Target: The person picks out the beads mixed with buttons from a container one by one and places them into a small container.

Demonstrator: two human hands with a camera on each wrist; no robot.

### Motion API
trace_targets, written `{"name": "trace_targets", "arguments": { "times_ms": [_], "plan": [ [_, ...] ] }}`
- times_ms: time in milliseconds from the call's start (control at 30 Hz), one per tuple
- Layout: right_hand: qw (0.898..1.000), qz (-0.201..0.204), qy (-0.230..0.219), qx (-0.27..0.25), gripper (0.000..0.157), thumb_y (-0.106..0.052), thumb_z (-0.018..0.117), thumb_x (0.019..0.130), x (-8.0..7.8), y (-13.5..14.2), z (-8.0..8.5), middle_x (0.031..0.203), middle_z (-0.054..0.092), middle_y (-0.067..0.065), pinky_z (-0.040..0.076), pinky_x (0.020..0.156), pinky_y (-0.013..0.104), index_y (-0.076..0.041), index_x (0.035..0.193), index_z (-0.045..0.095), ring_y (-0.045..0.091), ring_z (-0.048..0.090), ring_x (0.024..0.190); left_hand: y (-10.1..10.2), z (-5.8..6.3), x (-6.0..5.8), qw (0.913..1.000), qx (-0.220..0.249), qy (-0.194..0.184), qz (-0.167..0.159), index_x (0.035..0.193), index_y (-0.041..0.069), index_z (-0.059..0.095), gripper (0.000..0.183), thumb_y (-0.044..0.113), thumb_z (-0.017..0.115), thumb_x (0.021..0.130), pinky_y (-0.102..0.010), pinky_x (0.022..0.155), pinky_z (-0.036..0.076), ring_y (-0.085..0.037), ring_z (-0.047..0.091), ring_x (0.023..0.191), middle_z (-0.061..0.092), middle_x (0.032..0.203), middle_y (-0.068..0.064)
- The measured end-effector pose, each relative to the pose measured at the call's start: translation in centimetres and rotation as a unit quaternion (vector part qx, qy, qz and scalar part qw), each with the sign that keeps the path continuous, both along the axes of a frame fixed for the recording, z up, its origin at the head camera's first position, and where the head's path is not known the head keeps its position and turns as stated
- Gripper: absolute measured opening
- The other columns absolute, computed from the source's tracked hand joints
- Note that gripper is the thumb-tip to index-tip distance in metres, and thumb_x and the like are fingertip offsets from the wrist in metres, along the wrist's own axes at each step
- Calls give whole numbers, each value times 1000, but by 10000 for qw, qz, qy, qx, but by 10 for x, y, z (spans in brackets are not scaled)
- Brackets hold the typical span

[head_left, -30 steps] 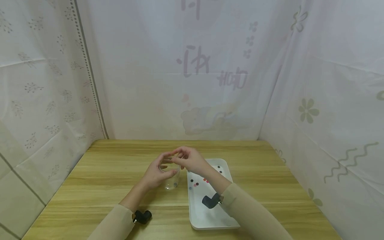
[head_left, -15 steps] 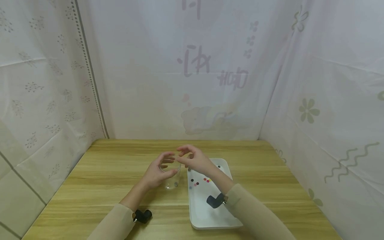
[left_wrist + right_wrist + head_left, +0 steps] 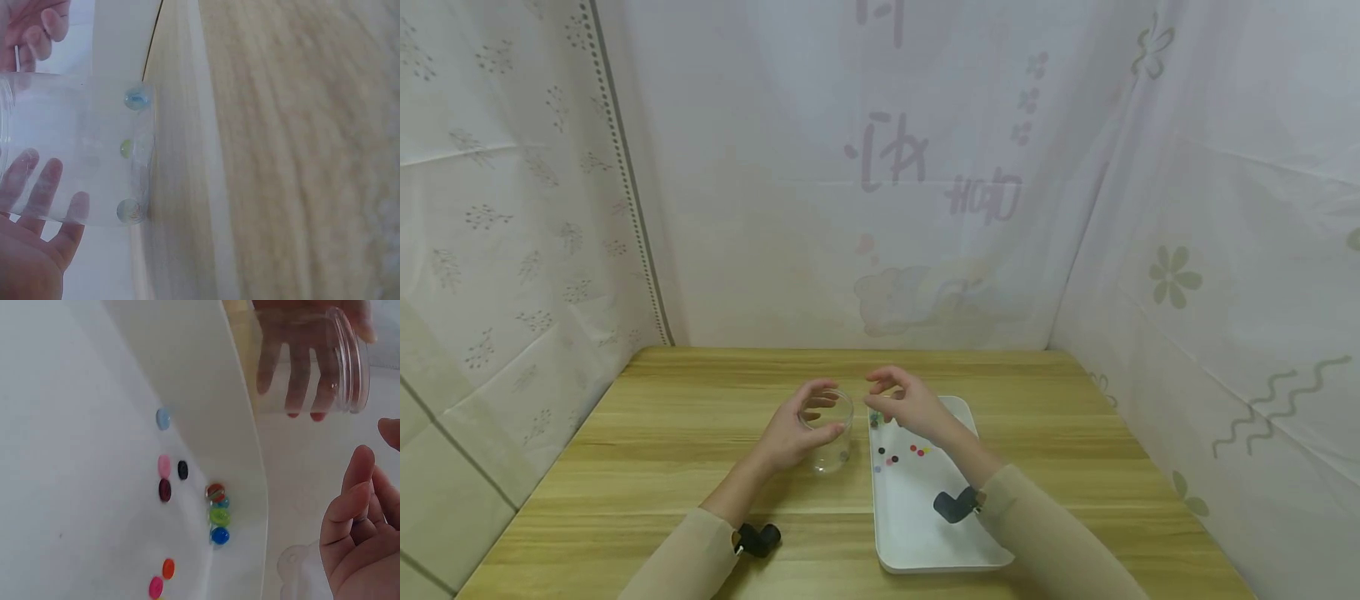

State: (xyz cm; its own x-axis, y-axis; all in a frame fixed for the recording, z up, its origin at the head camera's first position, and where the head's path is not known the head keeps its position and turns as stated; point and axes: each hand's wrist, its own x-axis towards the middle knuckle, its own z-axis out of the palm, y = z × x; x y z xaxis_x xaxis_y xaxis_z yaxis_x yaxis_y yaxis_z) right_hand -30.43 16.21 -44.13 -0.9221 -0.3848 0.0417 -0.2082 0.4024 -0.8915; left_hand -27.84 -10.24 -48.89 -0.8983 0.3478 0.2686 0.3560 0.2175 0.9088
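Note:
My left hand (image 3: 790,429) holds a clear plastic jar (image 3: 832,446) upright on the table, thumb on the near side and fingers round the far side. In the left wrist view three glass marbles lie at the jar's bottom: a blue one (image 3: 137,98), a yellow-green one (image 3: 127,149) and a pale one (image 3: 129,211). Right of the jar's mouth, my right hand (image 3: 917,410) hovers over the far end of a white tray (image 3: 925,533), its fingers loosely bent with nothing visible in them. In the right wrist view, several marbles (image 3: 219,517) sit together in the tray's corner.
Small round buttons lie scattered in the tray, among them light blue (image 3: 163,419), pink (image 3: 164,465), black (image 3: 182,469) and orange (image 3: 169,569) ones. Patterned white curtains (image 3: 760,208) enclose the wooden table (image 3: 700,392) at the back and both sides.
My right hand has drawn away from the jar's mouth to the right, over the tray's far end. The left hand and the jar stay in place.

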Motion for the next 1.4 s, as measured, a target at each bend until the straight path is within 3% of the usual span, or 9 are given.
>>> {"name": "trace_targets", "arguments": {
  "times_ms": [300,500,933,1400],
  "plan": [
    [9990,-405,-154,117,45,-33,80,101,-7,15,-16,124,72,5,57,67,33,-23,143,68,30,72,83,1,1,1,9999,35,-77,104,154,19,54,66,25,84,96,-64,118,48,-37,60,141,64,151,-19],
    [9982,-521,-200,233,42,-31,80,101,-11,22,-22,122,73,5,54,64,28,-23,141,68,22,70,78,1,1,2,9998,22,-116,130,153,20,54,65,25,84,96,-64,119,47,-37,60,141,64,151,-17],
    [9972,-447,-301,510,52,-32,78,103,-15,30,-30,116,74,6,55,66,30,-10,147,63,20,70,79,2,2,2,9998,36,-136,146,153,21,54,65,25,84,95,-65,120,47,-37,60,141,64,151,-16],
    [9931,-243,-497,1031,33,-26,79,101,-15,24,-35,104,71,5,56,60,30,-14,130,71,20,70,78,2,2,2,9998,60,-97,134,153,21,54,64,25,83,96,-66,119,46,-37,60,141,64,151,-18]
  ]
}}
